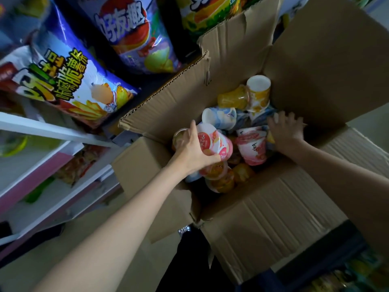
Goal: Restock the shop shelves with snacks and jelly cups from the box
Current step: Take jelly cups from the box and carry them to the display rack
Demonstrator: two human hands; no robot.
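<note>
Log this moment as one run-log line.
stage: picking from cardboard box | left hand: grips pink jelly cup | right hand: fingers spread, reaching among cups | shelf: chip bags present

The light was dim. On the left stood white shelves (52, 131) with pink front edges (35, 178), one level below another. A pale, plain floor (69, 245) lay under them, and a strip of it showed at far right.
</note>
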